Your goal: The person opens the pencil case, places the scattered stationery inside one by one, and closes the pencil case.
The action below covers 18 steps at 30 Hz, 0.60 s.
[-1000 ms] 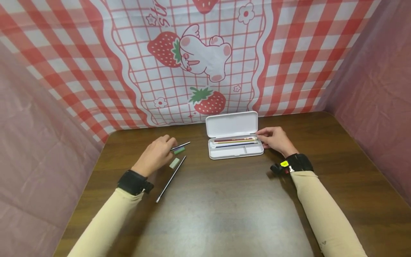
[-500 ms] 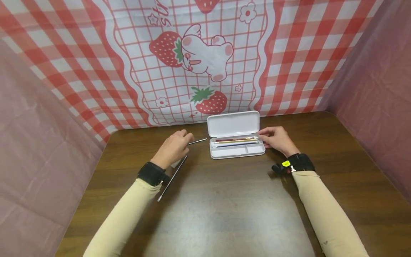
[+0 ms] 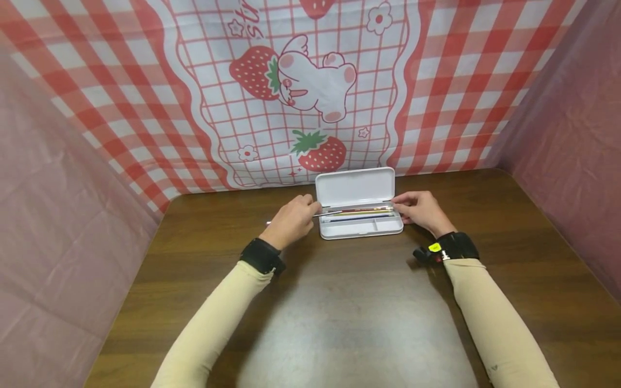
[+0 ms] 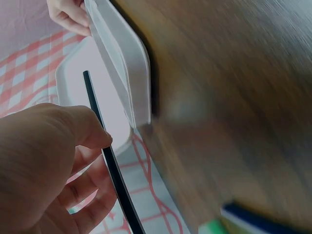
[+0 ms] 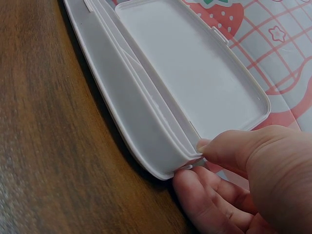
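Note:
A white pencil case stands open near the back of the table, its lid raised. Inside lie several pencils in the rear compartment. My left hand pinches a dark pencil between thumb and fingers. The pencil's front end overlaps the left part of the case in the head view, and its rear end shows behind the hand. My right hand grips the case's right end, thumb on the rim and fingers below outside.
A blurred dark blue and white item and a green one lie on the wooden table. In the head view my left arm hides that area. A checked strawberry cloth hangs behind the table.
My left hand has moved right with the pencil, from beside the erasers to the case's left end. The arm now covers the erasers and the other pencil. My right hand keeps its place.

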### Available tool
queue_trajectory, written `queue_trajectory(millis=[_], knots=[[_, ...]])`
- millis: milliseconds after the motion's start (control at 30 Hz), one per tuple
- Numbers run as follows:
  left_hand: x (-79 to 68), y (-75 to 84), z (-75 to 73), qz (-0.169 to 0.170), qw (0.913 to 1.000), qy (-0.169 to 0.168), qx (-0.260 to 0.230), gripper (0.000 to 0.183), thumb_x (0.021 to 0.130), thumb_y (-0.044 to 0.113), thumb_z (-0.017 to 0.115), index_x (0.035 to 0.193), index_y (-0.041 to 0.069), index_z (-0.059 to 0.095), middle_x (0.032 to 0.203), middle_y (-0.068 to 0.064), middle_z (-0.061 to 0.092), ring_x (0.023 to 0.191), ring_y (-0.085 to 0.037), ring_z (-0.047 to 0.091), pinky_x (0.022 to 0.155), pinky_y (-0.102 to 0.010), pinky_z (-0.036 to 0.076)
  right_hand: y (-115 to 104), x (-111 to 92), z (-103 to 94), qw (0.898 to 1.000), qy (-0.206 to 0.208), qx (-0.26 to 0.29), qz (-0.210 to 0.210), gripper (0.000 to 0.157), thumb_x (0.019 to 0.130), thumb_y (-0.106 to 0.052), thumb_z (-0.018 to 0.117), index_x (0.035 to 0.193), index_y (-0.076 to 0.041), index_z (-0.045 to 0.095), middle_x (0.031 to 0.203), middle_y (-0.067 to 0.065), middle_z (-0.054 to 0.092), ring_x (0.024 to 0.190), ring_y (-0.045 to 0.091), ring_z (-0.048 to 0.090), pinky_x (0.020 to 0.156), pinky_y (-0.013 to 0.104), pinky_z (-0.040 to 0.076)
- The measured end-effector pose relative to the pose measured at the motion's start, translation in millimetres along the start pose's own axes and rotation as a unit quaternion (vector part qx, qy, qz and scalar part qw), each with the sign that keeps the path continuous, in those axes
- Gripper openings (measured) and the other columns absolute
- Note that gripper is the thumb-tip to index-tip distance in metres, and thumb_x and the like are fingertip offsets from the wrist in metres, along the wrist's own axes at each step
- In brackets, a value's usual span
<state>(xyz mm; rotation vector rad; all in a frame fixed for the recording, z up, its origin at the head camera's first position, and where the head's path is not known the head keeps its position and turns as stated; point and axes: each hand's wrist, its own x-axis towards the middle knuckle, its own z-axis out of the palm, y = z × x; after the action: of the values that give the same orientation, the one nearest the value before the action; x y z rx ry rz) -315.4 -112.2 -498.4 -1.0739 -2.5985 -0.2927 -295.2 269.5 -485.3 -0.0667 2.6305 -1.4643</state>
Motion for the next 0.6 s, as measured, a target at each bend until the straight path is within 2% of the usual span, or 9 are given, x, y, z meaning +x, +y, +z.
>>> queue_trajectory(millis=[100,167,300,367,500,600], knots=[[5.5,7.0,8.1,0.003,0.9999,0.002,0.012,0.027,0.091,0.002,0.074,0.115,0.013,0.077,0.107,-0.008,0.072,0.098,-0.028,0.070,0.077,-0.060,0.058,0,0,-0.6,1.000,-0.002,0.002,-0.001,0.040,0.109,-0.019,0.075,0.140,0.006,0.073,0.115,0.021,0.071,0.077,0.008,0.065,0.070,0.019,0.064],[8.0,12.8,10.8,-0.004,0.9998,-0.006,0.018,0.027,0.093,0.001,0.074,0.117,0.012,0.079,0.110,-0.010,0.074,0.102,-0.029,0.072,0.082,-0.054,0.061,-1,0,-0.3,1.000,-0.002,0.001,-0.002,0.039,0.109,-0.019,0.075,0.140,0.006,0.073,0.116,0.022,0.071,0.077,0.009,0.065,0.070,0.019,0.064],[14.2,7.7,32.8,-0.003,0.9999,-0.013,-0.004,0.031,0.097,0.001,0.068,0.123,0.014,0.079,0.111,-0.010,0.071,0.104,-0.031,0.071,0.089,-0.045,0.064,-2,0,-0.9,1.000,-0.001,-0.003,-0.003,0.040,0.109,-0.019,0.074,0.140,0.006,0.073,0.116,0.022,0.070,0.077,0.009,0.065,0.070,0.019,0.064],[18.0,-2.6,52.6,0.008,0.9998,-0.008,-0.019,0.033,0.099,0.004,0.065,0.125,0.019,0.078,0.109,-0.006,0.069,0.104,-0.027,0.069,0.088,-0.042,0.063,-2,-1,-1.2,1.000,-0.002,-0.004,-0.001,0.040,0.109,-0.019,0.074,0.141,0.007,0.072,0.116,0.022,0.070,0.077,0.009,0.065,0.070,0.019,0.064],[27.0,-3.2,69.1,0.019,0.9996,-0.010,0.018,0.034,0.098,0.007,0.067,0.125,0.024,0.078,0.109,0.000,0.067,0.104,-0.021,0.070,0.087,-0.038,0.064,-1,-1,-1.0,1.000,-0.005,-0.002,0.003,0.041,0.109,-0.019,0.074,0.141,0.007,0.072,0.117,0.022,0.069,0.078,0.009,0.065,0.071,0.019,0.065],[34.3,0.5,74.9,0.020,0.9992,-0.008,0.032,0.034,0.099,0.007,0.067,0.124,0.025,0.079,0.109,0.002,0.068,0.103,-0.019,0.070,0.087,-0.036,0.064,-1,-1,-1.4,1.000,-0.007,-0.004,0.004,0.042,0.109,-0.019,0.074,0.142,0.007,0.071,0.118,0.021,0.069,0.079,0.010,0.065,0.071,0.019,0.064]])
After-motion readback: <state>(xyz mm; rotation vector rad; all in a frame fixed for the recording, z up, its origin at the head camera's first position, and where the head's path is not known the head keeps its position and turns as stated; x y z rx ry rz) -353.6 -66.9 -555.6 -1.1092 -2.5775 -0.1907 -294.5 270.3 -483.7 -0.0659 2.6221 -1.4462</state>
